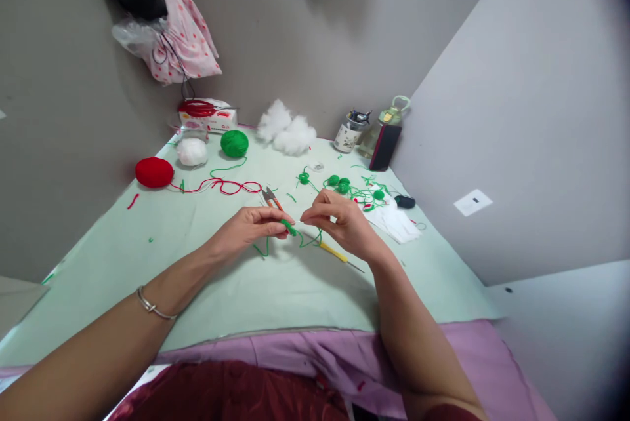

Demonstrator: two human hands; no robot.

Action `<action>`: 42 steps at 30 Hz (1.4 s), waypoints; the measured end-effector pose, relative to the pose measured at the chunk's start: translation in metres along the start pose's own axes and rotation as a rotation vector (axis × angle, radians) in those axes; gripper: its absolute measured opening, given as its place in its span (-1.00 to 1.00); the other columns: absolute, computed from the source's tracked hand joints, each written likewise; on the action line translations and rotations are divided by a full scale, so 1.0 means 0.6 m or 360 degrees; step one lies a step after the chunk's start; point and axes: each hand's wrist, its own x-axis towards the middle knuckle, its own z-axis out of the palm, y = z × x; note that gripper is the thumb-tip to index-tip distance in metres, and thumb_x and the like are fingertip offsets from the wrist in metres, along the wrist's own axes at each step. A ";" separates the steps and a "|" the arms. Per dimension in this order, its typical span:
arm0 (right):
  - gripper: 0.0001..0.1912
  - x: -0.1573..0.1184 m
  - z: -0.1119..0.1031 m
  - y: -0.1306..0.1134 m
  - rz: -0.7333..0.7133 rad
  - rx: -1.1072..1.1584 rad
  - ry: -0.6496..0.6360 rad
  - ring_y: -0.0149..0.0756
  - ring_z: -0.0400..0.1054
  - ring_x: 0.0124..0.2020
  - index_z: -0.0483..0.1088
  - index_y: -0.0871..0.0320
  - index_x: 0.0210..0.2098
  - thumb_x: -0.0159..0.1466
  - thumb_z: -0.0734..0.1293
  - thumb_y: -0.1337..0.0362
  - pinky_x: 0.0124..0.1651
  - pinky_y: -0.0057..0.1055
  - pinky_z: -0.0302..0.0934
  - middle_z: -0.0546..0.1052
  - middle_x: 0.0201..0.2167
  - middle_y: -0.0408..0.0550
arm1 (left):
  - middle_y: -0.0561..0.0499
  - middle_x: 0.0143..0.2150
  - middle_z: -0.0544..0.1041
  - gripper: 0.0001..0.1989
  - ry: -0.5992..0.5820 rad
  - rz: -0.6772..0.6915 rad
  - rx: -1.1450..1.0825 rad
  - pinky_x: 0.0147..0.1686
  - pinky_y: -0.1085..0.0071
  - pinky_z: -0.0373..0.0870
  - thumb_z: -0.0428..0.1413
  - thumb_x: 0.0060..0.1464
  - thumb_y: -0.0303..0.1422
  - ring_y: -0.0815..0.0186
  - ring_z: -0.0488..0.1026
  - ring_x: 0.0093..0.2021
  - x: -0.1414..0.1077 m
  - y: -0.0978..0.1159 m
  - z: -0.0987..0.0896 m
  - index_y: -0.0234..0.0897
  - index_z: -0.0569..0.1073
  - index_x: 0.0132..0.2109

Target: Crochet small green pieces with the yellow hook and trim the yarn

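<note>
My left hand (260,224) is closed, pinching a small green crocheted piece (289,228) between thumb and fingers. Close beside it, my right hand (339,219) is closed in a pinch, and a thin pale bit shows between its fingertips and the left ones; I cannot make out what it is. A strand of green yarn (308,242) loops below the two hands. Just behind the left fingers lie thread snips (271,199) with orange handles. A crochet hook (335,252) with a yellow handle rests on the table under the right hand.
Red (154,172), white (191,152) and green yarn balls (234,143) sit at the left. White stuffing (288,131) lies at the back. Small green balls (343,185), yarn scraps and white tissue (396,221) lie at right, near a phone (385,147), bottle and pen holder (350,132).
</note>
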 end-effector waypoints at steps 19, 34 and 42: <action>-0.85 0.003 0.012 0.000 0.0000 0.0143 -0.0005 -0.35 0.36 -0.31 0.61 0.04 -0.20 0.39 0.36 0.30 -0.25 -0.39 0.24 0.44 -0.37 -0.11 | 0.02 -0.26 0.59 -0.80 -0.0081 0.0003 -0.0143 -0.04 0.30 0.48 0.34 0.09 -0.26 0.31 0.55 -0.23 0.001 -0.001 0.010 -0.25 0.62 -0.16; -0.83 0.007 0.063 -0.017 0.0230 0.0316 0.0013 -0.36 0.48 -0.28 0.55 0.08 -0.07 0.40 0.33 0.29 -0.19 -0.42 0.33 0.61 -0.20 -0.04 | 0.03 -0.21 0.53 -0.82 0.0030 0.0012 -0.0261 0.01 0.24 0.50 0.33 0.08 -0.30 0.28 0.52 -0.14 0.002 -0.006 0.016 -0.28 0.53 -0.26; -0.87 0.008 0.066 -0.028 0.0019 0.0205 0.0281 -0.36 0.44 -0.26 0.56 0.09 -0.22 0.39 0.34 0.34 -0.25 -0.45 0.31 0.55 -0.24 -0.04 | 0.07 -0.26 0.52 -0.79 -0.0034 -0.0011 -0.0271 -0.05 0.26 0.50 0.33 0.03 -0.39 0.27 0.59 -0.21 0.001 -0.003 0.022 -0.28 0.42 -0.35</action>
